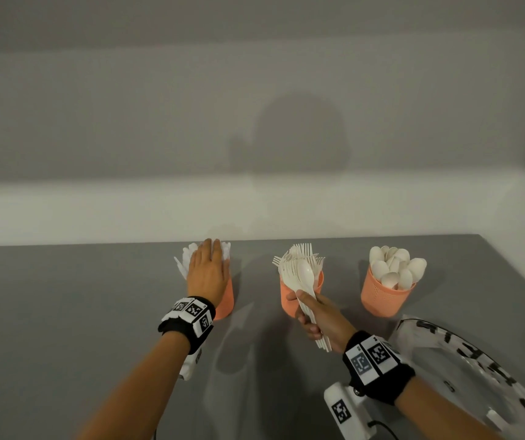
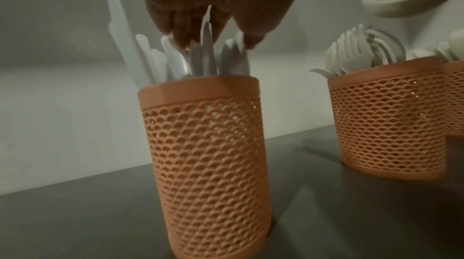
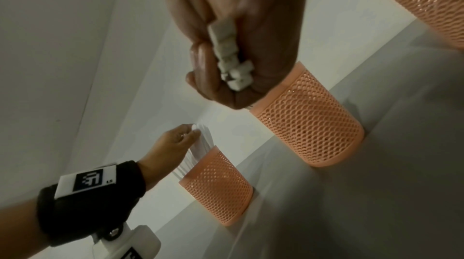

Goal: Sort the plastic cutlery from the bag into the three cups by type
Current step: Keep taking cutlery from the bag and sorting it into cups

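Three orange mesh cups stand in a row on the grey table. The left cup (image 1: 226, 300) (image 2: 206, 154) holds white knives (image 2: 175, 61). My left hand (image 1: 208, 258) (image 2: 213, 39) hovers over it, fingers fairly straight, fingertips touching the knife tops. The middle cup (image 1: 286, 298) (image 2: 386, 120) holds forks (image 1: 302, 254). Just in front of it my right hand (image 1: 312, 315) (image 3: 226, 76) grips a bundle of white cutlery (image 1: 305, 277) by the handles, a spoon on top. The right cup (image 1: 381, 296) is full of spoons (image 1: 394, 265).
A clear plastic bag (image 1: 477, 369) with black lettering lies at the lower right, beside my right forearm. A white wall rises directly behind the cups. The table's right edge (image 1: 521, 281) runs close past the spoon cup.
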